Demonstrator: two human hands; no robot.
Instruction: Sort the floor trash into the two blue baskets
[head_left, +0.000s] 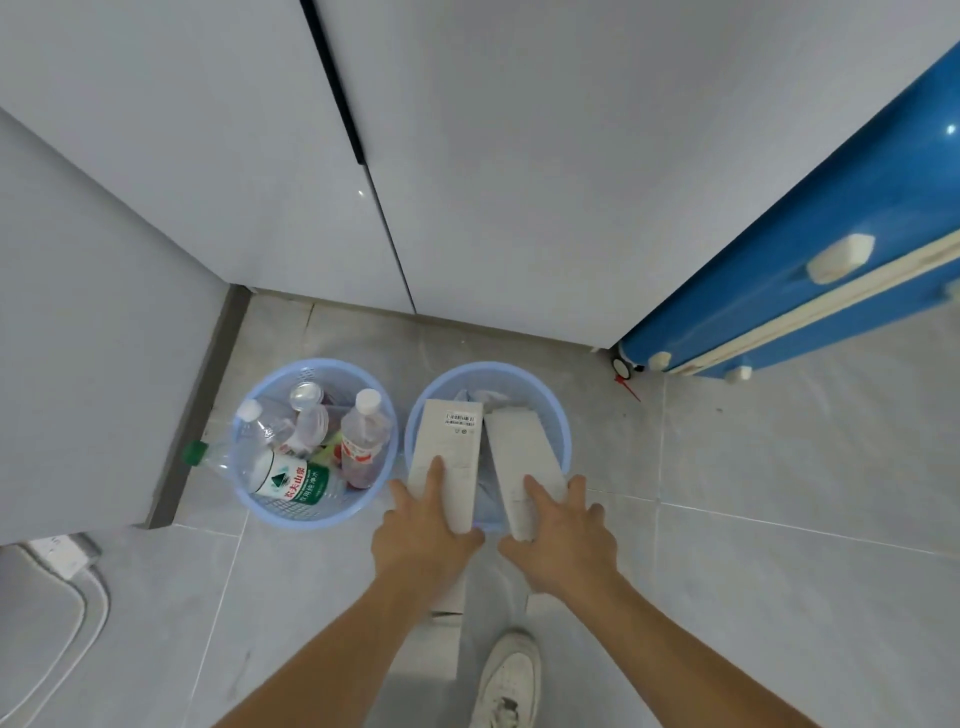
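Item: two white cardboard boxes, held over the right blue basket (563, 431), which stood at about 1 o'clock from the hands. Left hand (423, 535) grasped the left box (449, 447), fingers curled round its near end; the barcode label faced up at its far end. Right hand (563, 535) grasped the right box (522, 457) likewise, the forefinger laid along its top. Both boxes sloped down into the basket, far ends inside the rim, near ends projecting past the rim at 6 o'clock; crumpled pale waste lay beneath. Left blue basket (280, 512), at 10 o'clock, held plastic bottles, one green-capped bottle (208, 456) poking out over its rim at 9 o'clock. Handling note, as a judgement: the boxes looked longer than the basket was wide, so they would best be tipped steeper, far ends down, then let go one at a time lest they lever out or tilt the light basket. A white shoe (506, 680) stood at 6 o'clock.
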